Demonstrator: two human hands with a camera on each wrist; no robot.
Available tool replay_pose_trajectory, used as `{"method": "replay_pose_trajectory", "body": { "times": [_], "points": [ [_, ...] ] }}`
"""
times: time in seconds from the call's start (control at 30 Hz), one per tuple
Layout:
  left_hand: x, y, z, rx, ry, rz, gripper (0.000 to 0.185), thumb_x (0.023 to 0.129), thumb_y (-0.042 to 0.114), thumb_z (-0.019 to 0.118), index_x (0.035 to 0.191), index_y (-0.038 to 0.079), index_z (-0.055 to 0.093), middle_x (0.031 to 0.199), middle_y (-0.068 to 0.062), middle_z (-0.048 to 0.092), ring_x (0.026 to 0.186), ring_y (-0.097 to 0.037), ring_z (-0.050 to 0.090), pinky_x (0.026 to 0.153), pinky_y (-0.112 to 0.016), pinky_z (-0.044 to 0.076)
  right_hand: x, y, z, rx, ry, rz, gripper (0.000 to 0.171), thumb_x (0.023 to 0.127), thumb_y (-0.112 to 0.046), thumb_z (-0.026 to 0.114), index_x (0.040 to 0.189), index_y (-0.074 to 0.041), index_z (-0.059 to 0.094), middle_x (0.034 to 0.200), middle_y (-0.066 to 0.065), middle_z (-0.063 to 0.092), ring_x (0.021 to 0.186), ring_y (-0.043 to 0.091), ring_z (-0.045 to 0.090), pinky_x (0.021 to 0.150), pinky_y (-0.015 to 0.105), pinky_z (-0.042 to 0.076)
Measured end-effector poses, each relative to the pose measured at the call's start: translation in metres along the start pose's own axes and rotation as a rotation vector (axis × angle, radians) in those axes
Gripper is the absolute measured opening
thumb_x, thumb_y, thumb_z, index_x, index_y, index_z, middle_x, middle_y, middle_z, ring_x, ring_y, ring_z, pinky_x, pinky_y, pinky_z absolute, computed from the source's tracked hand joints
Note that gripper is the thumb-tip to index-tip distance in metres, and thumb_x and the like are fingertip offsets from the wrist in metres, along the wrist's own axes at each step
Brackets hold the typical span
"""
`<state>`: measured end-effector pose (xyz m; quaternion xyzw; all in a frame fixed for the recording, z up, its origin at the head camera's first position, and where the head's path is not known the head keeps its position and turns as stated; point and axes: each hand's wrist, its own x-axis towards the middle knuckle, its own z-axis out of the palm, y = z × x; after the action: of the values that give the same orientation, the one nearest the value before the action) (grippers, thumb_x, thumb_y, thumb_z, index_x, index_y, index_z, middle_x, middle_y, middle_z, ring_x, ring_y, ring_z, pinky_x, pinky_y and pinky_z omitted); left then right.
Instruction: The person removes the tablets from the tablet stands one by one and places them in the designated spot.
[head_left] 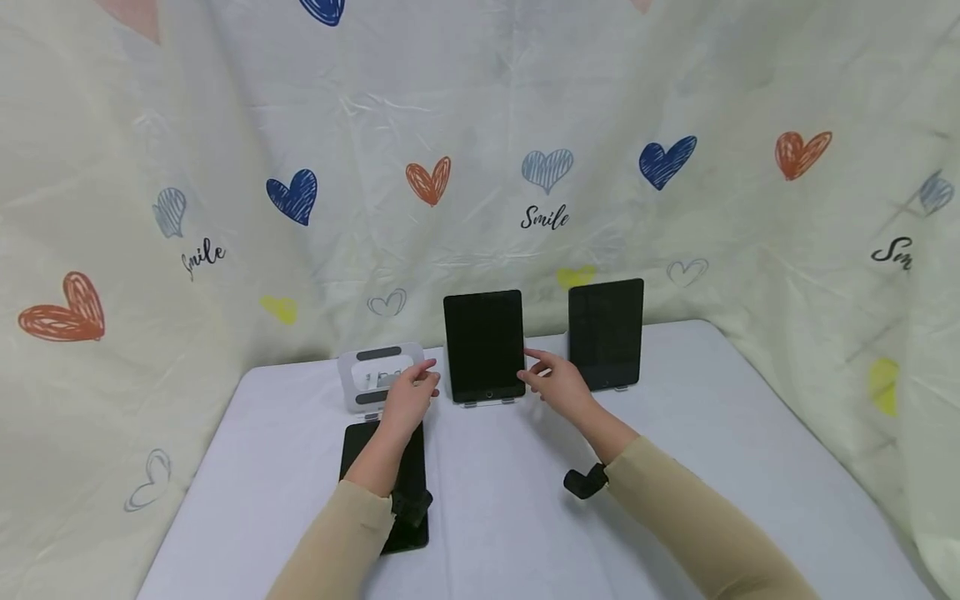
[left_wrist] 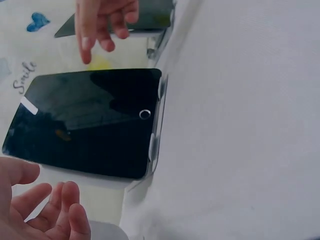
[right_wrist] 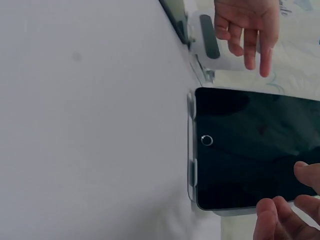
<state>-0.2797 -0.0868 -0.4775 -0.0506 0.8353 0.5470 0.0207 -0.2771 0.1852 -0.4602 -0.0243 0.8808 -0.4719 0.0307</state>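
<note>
A black tablet (head_left: 483, 346) stands upright on a small stand at the back middle of the white table (head_left: 525, 517). My left hand (head_left: 408, 398) hovers just left of it with relaxed fingers and holds nothing. In the left wrist view, the left hand (left_wrist: 45, 210) sits apart from the tablet (left_wrist: 90, 120). My right hand (head_left: 558, 385) is at the tablet's right edge with its fingers extended. In the right wrist view its fingertips (right_wrist: 285, 215) lie close to the tablet (right_wrist: 250, 145); I cannot tell whether they touch it.
A second black tablet (head_left: 606, 333) stands on a stand to the right. An empty grey stand (head_left: 378, 375) is behind my left hand. Another tablet (head_left: 354, 446) lies flat under my left forearm. A heart-print cloth hangs behind and at the sides.
</note>
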Motion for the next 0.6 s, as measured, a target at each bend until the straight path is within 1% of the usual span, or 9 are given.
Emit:
{"method": "replay_pose_trajectory", "body": {
  "times": [0.07, 0.2, 0.3, 0.43, 0.57, 0.6],
  "points": [
    [0.004, 0.005, 0.003, -0.004, 0.004, 0.025, 0.041, 0.101, 0.030, 0.057, 0.141, 0.020, 0.057, 0.115, -0.005, 0.065, 0.093, -0.019, 0.068, 0.073, -0.036, 0.048, 0.004, 0.000, -0.001, 0.014, 0.014, -0.008, 0.057, 0.095, -0.029, 0.068, 0.148, -0.017, 0.048, 0.104, 0.007, 0.063, 0.091, 0.034, 0.065, 0.066, 0.031, 0.050],
    [0.010, 0.017, 0.008, -0.014, 0.016, 0.069, 0.043, 0.100, 0.027, 0.057, 0.142, 0.017, 0.055, 0.111, -0.005, 0.066, 0.091, -0.022, 0.069, 0.074, -0.036, 0.045, 0.012, -0.003, -0.003, 0.038, 0.044, -0.010, 0.058, 0.096, -0.030, 0.067, 0.149, -0.017, 0.046, 0.104, 0.008, 0.061, 0.093, 0.037, 0.063, 0.065, 0.030, 0.049],
    [0.014, 0.024, 0.010, -0.020, 0.028, 0.095, 0.043, 0.100, 0.026, 0.057, 0.142, 0.016, 0.055, 0.107, -0.005, 0.067, 0.088, -0.023, 0.067, 0.072, -0.035, 0.043, 0.017, -0.008, -0.004, 0.041, 0.068, -0.009, 0.058, 0.097, -0.031, 0.066, 0.150, -0.017, 0.046, 0.105, 0.008, 0.060, 0.088, 0.032, 0.062, 0.065, 0.030, 0.049],
    [0.019, 0.032, 0.010, -0.029, 0.046, 0.097, 0.043, 0.100, 0.027, 0.057, 0.142, 0.018, 0.056, 0.106, -0.005, 0.067, 0.089, -0.026, 0.065, 0.072, -0.034, 0.043, 0.024, -0.012, -0.004, 0.021, 0.094, -0.023, 0.058, 0.097, -0.032, 0.065, 0.149, -0.016, 0.046, 0.104, 0.009, 0.059, 0.081, 0.023, 0.056, 0.064, 0.031, 0.047],
    [0.023, 0.038, 0.010, -0.021, 0.053, 0.084, 0.044, 0.100, 0.030, 0.057, 0.143, 0.019, 0.054, 0.112, -0.006, 0.066, 0.091, -0.029, 0.064, 0.074, -0.035, 0.044, 0.032, -0.016, -0.003, 0.006, 0.108, -0.027, 0.058, 0.098, -0.033, 0.064, 0.151, -0.018, 0.044, 0.104, 0.008, 0.057, 0.082, 0.022, 0.053, 0.064, 0.032, 0.044],
    [0.024, 0.039, 0.010, -0.013, 0.053, 0.084, 0.045, 0.100, 0.030, 0.056, 0.144, 0.019, 0.054, 0.113, -0.006, 0.066, 0.090, -0.027, 0.064, 0.073, -0.035, 0.044, 0.034, -0.016, -0.002, 0.009, 0.110, -0.025, 0.059, 0.098, -0.034, 0.063, 0.151, -0.020, 0.043, 0.104, 0.008, 0.057, 0.082, 0.022, 0.053, 0.064, 0.033, 0.043]
  ]
}}
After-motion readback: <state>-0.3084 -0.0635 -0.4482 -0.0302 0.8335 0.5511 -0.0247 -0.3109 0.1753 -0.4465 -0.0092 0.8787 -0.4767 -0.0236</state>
